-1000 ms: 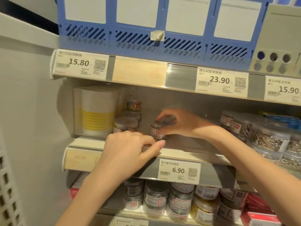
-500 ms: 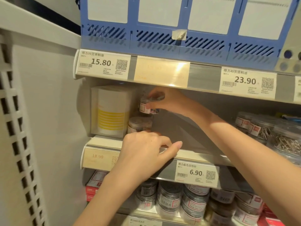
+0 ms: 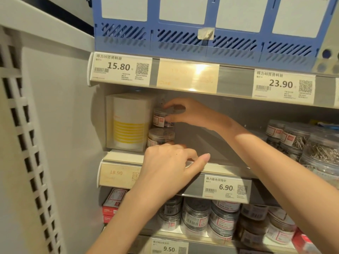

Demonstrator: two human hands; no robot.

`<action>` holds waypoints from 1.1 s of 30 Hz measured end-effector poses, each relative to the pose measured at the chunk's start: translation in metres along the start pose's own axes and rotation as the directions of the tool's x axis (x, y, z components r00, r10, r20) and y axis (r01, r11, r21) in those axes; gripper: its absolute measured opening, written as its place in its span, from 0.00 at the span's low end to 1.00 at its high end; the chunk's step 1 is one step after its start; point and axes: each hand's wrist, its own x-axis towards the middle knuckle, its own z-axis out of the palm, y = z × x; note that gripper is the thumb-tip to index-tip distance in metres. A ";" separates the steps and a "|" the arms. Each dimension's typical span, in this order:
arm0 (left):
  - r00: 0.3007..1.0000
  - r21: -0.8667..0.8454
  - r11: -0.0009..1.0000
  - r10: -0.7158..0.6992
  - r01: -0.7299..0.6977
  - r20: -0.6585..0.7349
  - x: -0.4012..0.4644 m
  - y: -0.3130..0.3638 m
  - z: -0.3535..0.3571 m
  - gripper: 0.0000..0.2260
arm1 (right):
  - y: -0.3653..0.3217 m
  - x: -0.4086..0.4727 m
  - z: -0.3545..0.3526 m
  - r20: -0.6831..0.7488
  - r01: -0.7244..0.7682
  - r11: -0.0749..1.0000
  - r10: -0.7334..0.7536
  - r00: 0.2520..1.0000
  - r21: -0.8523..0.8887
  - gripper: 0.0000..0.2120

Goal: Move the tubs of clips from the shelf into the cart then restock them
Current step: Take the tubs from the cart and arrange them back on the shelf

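1. Your right hand [image 3: 190,112], frame centre, pinches a small clip tub [image 3: 161,119] w/ thumb + fingers, just above a 2nd tub [image 3: 160,136].
2. Both tubs sit beside the white box [image 3: 128,121] on the mid shelf [image 3: 124,156].
3. Your left hand [image 3: 168,167], lower centre, rests on the shelf edge, fingers loosely curled, holding nothing.

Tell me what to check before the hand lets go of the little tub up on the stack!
1. Right hand holds the top tub: ok, fingers above, thumb below.
2. Lower tub sits upright under it: ok.
3. Top tub fully resting on the lower tub: cannot tell, the contact is blurred.
4. Top tub level: not ok, it looks slightly tilted.
5. Clear box stands close on the left: ok, touching or not is unclear.
6. Left hand rests at the shelf edge: ok; whether it holds anything, cannot tell.
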 end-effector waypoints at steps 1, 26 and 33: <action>1.000 0.008 1.000 0.004 -0.004 0.010 0.000 -0.001 0.001 0.34 | 0.000 -0.003 -0.003 -0.004 0.001 1.000 -0.001 1.000 -0.023 0.17; 0.982 -0.082 0.991 0.116 -0.104 0.146 0.001 0.057 0.000 0.18 | 0.007 -0.206 -0.026 -0.313 -0.237 0.865 0.099 0.945 -0.443 0.21; 0.960 -0.202 0.945 0.272 -0.256 0.058 -0.019 0.147 0.029 0.21 | 0.026 -0.318 -0.043 -0.412 -0.351 0.823 0.159 0.897 -0.446 0.22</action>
